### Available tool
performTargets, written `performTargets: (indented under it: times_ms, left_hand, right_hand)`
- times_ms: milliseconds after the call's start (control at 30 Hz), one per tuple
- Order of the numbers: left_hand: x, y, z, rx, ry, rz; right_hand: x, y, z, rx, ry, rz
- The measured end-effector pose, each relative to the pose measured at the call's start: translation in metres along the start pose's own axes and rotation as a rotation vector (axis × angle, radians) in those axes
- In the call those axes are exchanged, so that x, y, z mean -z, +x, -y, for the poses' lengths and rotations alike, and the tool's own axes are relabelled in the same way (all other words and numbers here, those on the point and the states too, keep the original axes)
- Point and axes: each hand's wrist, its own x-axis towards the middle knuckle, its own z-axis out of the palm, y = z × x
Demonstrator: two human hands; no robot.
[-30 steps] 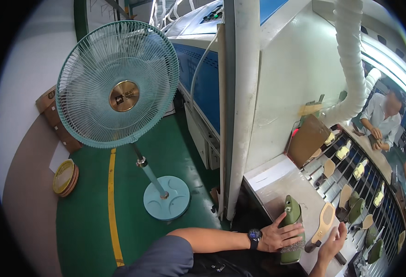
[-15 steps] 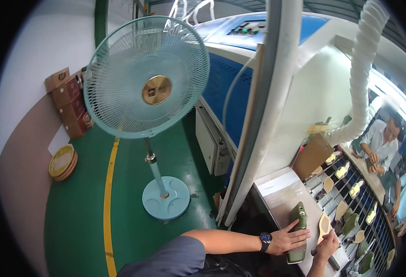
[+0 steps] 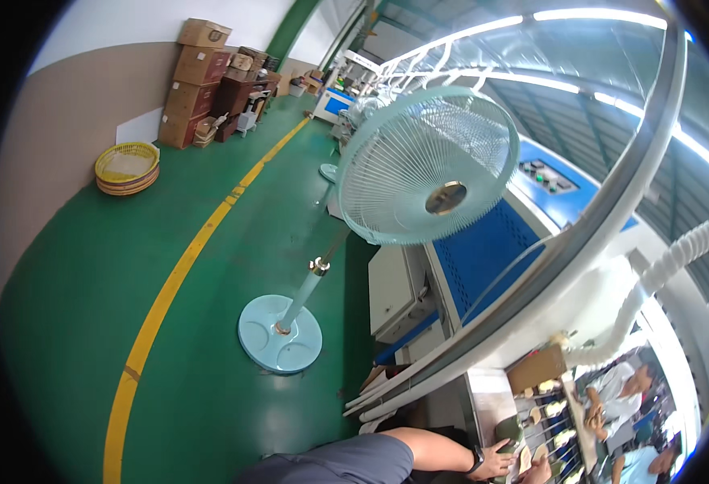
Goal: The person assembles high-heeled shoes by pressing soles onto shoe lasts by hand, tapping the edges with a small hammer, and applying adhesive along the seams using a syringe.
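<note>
Down at the low right of the view, the person's left hand (image 3: 496,461), with a dark-banded watch (image 3: 477,459) on its wrist, reaches its fingers out to the near end of a green shoe-shaped piece (image 3: 508,428) lying on the work surface (image 3: 490,390); whether it grips or only steadies the piece, I cannot tell. The right hand (image 3: 538,470) looks curled just beside a tan sole-shaped piece (image 3: 525,460), partly cut off by the lower edge, and I cannot tell if it holds anything. Keeping the green piece at the wearer's side of the rack (image 3: 562,421) probably lets the left hand settle it while the right stays free. The rack's rods likely keep the other parts apart and within reach of the co-worker in white (image 3: 619,395) opposite too. The standing fan (image 3: 427,165) presumably sits in the aisle for air. Compared with half a second ago, the view has swung up and leftward: the hands sit lower and smaller, the green piece's near part is hidden, and more of the stacked boxes (image 3: 195,86), yellow floor line (image 3: 179,270) and ceiling lights (image 3: 600,16) shows.
</note>
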Motion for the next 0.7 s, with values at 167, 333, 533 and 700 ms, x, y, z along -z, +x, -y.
performTargets:
  times_ms: [167, 333, 533, 700]
  left_hand:
    - [0.014, -0.003, -0.014, -0.024, 0.075, -0.036]
    - [-0.002, -0.011, 0.000, -0.063, 0.120, -0.139]
    - [0.037, -0.009, -0.022, -0.113, 0.011, -0.258]
    - [0.010, -0.001, -0.008, -0.185, -0.098, -0.102]
  right_hand:
    - [-0.004, -0.037, -0.015, 0.068, -0.845, 0.289]
    - [0.000, -0.038, 0.049, 0.098, -0.896, 0.328]
    - [0.015, -0.069, 0.059, -0.083, -0.280, -0.070]
    - [-0.028, -0.073, -0.045, -0.294, 0.733, -0.202]
